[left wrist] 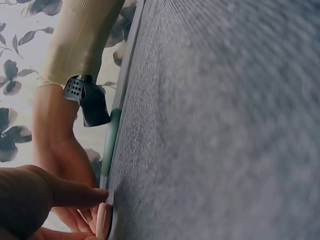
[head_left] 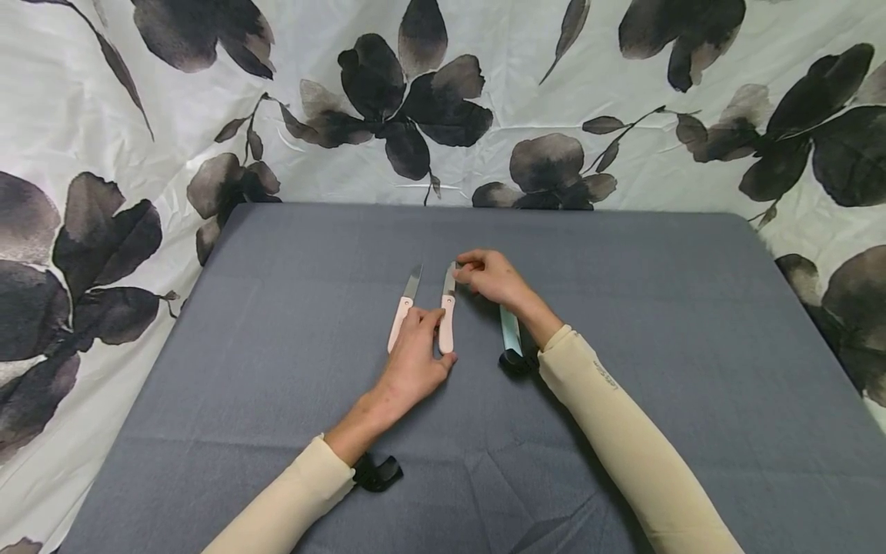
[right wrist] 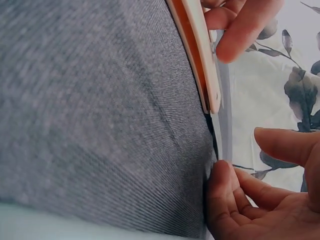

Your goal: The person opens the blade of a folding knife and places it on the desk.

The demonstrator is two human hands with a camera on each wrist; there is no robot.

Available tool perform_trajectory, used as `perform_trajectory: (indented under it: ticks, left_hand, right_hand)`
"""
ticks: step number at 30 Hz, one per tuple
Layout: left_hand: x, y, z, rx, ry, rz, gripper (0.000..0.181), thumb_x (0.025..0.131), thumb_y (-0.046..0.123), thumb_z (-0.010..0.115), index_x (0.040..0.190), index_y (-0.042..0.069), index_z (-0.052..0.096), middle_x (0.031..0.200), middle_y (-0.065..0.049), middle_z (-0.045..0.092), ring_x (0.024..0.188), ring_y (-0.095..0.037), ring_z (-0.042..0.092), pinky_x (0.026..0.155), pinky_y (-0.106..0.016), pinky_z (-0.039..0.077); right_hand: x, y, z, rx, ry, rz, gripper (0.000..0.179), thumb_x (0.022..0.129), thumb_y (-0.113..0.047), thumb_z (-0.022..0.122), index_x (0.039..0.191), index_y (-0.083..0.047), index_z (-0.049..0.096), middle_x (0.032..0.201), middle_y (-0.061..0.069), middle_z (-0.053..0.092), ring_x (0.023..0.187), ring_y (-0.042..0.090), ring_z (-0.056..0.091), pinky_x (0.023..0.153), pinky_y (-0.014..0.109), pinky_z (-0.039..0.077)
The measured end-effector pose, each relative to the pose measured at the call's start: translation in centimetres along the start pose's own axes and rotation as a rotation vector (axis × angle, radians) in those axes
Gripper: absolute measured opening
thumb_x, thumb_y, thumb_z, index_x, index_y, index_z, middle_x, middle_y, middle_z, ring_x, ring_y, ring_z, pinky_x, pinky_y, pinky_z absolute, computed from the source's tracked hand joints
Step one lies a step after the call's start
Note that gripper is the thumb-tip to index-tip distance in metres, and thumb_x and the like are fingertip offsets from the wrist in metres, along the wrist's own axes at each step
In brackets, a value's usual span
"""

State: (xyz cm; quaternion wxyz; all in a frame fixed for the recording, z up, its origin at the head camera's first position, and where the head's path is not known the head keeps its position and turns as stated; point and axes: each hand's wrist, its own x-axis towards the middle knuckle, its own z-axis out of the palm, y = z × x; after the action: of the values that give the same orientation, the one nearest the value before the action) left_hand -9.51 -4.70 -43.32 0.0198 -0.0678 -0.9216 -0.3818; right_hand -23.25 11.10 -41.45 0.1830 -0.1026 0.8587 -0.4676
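Observation:
Two folding knives with pale pink handles lie side by side, blades out and pointing to the far edge. At the right-hand pink knife (head_left: 446,327), my left hand (head_left: 415,358) grips the handle, its thumb near the butt. In the right wrist view that handle (right wrist: 200,55) shows a slot along its edge. The left-hand pink knife (head_left: 400,315) lies partly beside my left fingers. My right hand (head_left: 494,277) reaches over from the right, its fingertips at the blade tip, bent low by the cloth. Its thumb (right wrist: 280,145) stands apart from the fingers.
A light green-handled thing (head_left: 510,329) lies under my right wrist, partly covered by it; its handle (left wrist: 111,142) also shows in the left wrist view. Grey cloth (head_left: 277,369) covers the table, with creases near the front. Floral fabric (head_left: 526,92) hangs behind.

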Motion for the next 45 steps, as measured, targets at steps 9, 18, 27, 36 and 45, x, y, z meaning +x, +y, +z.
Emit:
perform_trajectory:
  ticks: [9, 18, 27, 36, 45]
  left_hand:
    - [-0.2, 0.6, 0.4, 0.014, 0.084, 0.070, 0.059, 0.087, 0.004, 0.081, 0.142, 0.002, 0.059, 0.120, -0.014, 0.055, 0.108, -0.027, 0.055, 0.094, -0.042, 0.051]
    - [-0.4, 1.2, 1.2, -0.061, 0.018, 0.125, 0.046, 0.091, 0.002, 0.076, 0.136, 0.003, 0.063, 0.115, -0.014, 0.058, 0.098, -0.025, 0.057, 0.087, -0.038, 0.052]
    - [-0.6, 1.8, 1.8, -0.031, 0.017, 0.175, 0.041, 0.091, 0.002, 0.076, 0.131, 0.004, 0.067, 0.110, -0.011, 0.057, 0.096, -0.021, 0.054, 0.089, -0.038, 0.051]
    - [0.0, 2.5, 2.3, -0.005, -0.027, 0.183, 0.040, 0.093, 0.005, 0.075, 0.132, 0.006, 0.066, 0.109, -0.010, 0.057, 0.093, -0.018, 0.051, 0.088, -0.036, 0.050]
    - [0.2, 3.3, 2.8, 0.004, -0.059, 0.180, 0.048, 0.093, 0.006, 0.075, 0.139, 0.002, 0.060, 0.119, -0.012, 0.057, 0.105, -0.023, 0.058, 0.097, -0.038, 0.053]
  right_hand:
    - [-0.9, 0.0, -0.8, -0.034, 0.062, -0.049, 0.040, 0.104, -0.023, 0.063, 0.139, -0.003, 0.062, 0.120, 0.020, 0.068, 0.083, 0.026, 0.066, 0.071, 0.032, 0.052]
    - [-1.5, 0.8, -1.9, -0.074, 0.099, -0.088, 0.035, 0.105, -0.022, 0.063, 0.133, -0.002, 0.066, 0.119, 0.020, 0.069, 0.088, 0.033, 0.066, 0.072, 0.030, 0.052]
    - [-2.2, 1.6, -2.7, -0.107, 0.152, -0.076, 0.032, 0.104, -0.021, 0.064, 0.129, -0.001, 0.068, 0.116, 0.019, 0.069, 0.097, 0.031, 0.065, 0.083, 0.038, 0.052]
    - [-2.9, 1.9, -3.9, -0.153, 0.146, -0.028, 0.034, 0.103, -0.019, 0.065, 0.130, 0.000, 0.067, 0.115, 0.020, 0.067, 0.100, 0.032, 0.063, 0.081, 0.034, 0.049]
    - [-3.0, 2.4, -4.1, -0.178, 0.116, -0.033, 0.032, 0.100, -0.015, 0.067, 0.127, 0.002, 0.067, 0.110, 0.019, 0.067, 0.096, 0.030, 0.061, 0.077, 0.030, 0.047]
